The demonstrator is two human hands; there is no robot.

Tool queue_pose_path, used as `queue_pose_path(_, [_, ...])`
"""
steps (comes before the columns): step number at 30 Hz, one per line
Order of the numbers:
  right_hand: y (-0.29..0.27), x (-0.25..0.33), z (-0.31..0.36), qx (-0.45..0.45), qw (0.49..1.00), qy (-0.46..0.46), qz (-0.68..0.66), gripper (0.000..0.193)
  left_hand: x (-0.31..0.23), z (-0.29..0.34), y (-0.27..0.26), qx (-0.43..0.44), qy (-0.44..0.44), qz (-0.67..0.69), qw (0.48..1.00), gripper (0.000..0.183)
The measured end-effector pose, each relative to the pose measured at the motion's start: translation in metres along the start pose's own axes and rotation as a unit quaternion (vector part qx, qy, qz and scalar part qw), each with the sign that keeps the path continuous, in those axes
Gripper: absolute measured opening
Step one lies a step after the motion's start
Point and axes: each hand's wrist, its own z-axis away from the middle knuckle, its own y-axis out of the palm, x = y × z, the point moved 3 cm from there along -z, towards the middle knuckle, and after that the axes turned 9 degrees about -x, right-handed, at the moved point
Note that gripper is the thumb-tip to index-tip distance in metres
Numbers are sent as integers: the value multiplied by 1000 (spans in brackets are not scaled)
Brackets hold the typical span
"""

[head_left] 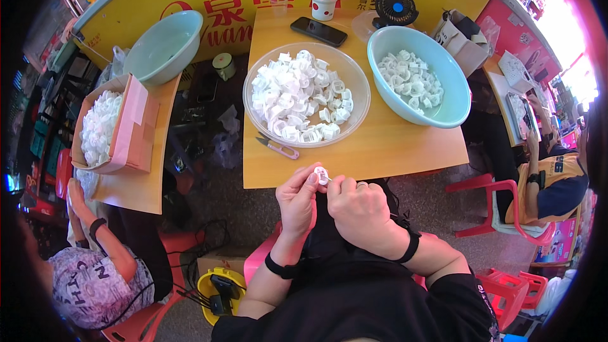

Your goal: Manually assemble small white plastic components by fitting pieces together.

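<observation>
My left hand (295, 209) pinches a small white plastic piece (321, 174) with a ring-like shape just beyond the table's near edge. Close beside it, my right hand (359, 210) is curled shut around a thin tool, mostly hidden by the fingers, whose tip meets the piece. Ahead on the table is a wide clear bowl (360, 82) heaped with similar white plastic pieces (288, 92). To its right stands a light blue basin (457, 104) holding more of them. Small scissors with pink handles (278, 147) lie at the clear bowl's near left.
At the back of the wooden table (380, 155) are a phone (318, 31), a red-dotted tumbler (324, 0) and a black fan (396, 7). On the left table sit a cardboard box (136, 130) and a green basin (171, 57). Co-workers sit on both sides.
</observation>
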Motion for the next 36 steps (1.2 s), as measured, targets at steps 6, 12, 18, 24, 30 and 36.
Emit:
queue_pose_path(6, [5,4,-3,34,998,45,-40,15,0,-2,-3,-41,1,10,999,24])
queue_pose_path(12, [1,-23,2,33,971,93,-218,9,-6,-7,-9,2,-37,64,997,28])
queue_pose_path(18, [11,-24,8,19,938,120,-325,6,-7,-8,-6,42,-52,71,995,28])
queue_pose_path(24, [5,-25,1,36,946,112,-303,7,-9,-5,-4,57,-17,18,998,27])
queue_pose_path(30, [-4,-28,5,29,952,95,-289,11,-10,-6,-4,71,-19,26,997,27])
queue_pose_path(36, [-8,-24,6,-19,953,66,-295,12,-13,-7,-5,109,0,41,993,29])
